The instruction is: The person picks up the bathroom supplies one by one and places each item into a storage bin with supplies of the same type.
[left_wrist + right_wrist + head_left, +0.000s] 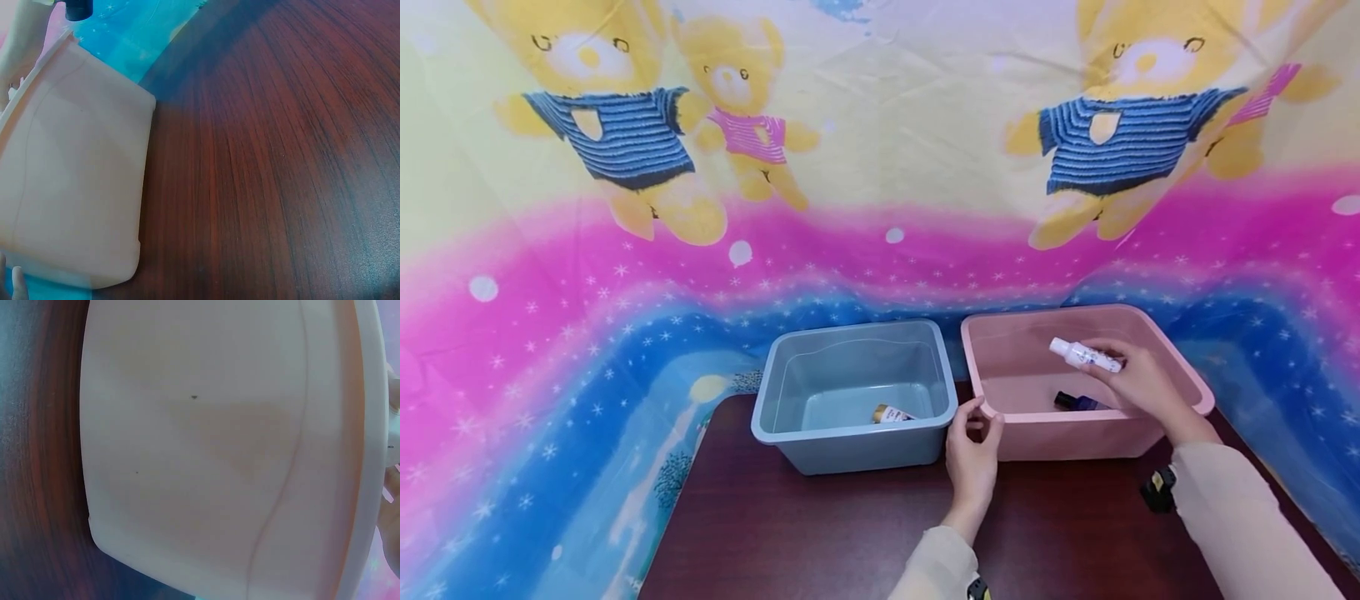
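In the head view my right hand (1138,379) grips a small white bottle (1090,356) with a white cap and printed marks. It holds the bottle tilted over the pink bin (1075,437). A dark bottle (1075,402) with a black cap lies inside that bin, partly hidden by the near rim. My left hand (972,458) pinches the bin's near left corner with thumb and fingers. In the left wrist view a fingertip (20,284) shows beside that corner. The right wrist view is mostly the bin's outer wall (206,444), with part of the right hand (392,519) at the edge.
A blue-grey bin (865,450) stands left of the pink one, with a gold-capped white bottle (891,414) lying in it. Both bins are on a dark reddish wooden table (820,533). A printed cloth (880,167) with bears hangs behind and around the table.
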{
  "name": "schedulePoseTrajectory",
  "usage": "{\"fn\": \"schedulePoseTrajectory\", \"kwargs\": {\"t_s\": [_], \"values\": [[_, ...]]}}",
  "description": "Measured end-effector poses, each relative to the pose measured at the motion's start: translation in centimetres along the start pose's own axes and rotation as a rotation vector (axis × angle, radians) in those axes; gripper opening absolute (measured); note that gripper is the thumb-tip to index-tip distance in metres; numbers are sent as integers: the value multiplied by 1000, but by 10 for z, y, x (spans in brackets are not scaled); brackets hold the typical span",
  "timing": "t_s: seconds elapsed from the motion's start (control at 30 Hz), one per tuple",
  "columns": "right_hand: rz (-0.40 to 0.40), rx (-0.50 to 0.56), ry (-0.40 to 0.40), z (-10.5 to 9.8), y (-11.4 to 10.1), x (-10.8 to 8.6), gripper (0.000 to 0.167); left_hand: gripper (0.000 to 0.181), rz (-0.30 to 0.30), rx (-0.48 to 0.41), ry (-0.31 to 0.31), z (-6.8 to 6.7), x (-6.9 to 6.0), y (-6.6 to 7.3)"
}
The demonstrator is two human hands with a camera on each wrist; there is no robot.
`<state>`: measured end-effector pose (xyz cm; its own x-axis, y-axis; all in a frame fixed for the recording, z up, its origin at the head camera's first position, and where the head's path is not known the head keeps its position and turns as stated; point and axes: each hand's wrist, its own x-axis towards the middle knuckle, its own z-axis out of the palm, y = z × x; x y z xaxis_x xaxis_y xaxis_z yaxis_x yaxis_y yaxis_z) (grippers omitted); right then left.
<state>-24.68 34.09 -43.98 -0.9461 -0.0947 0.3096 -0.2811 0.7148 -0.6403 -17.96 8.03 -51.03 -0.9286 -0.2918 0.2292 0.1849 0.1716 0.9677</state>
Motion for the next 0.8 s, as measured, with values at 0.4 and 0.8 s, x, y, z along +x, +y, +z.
{"fn": "schedulePoseTrajectory", "kwargs": {"t_s": [0.4,0.8], "values": [[-22,4,-50,4,-4,16,39,32,-1,-3,-4,-1,0,1],[-24,12,-54,9,0,26,35,30,-5,3,-2,2,1,-4]]}}
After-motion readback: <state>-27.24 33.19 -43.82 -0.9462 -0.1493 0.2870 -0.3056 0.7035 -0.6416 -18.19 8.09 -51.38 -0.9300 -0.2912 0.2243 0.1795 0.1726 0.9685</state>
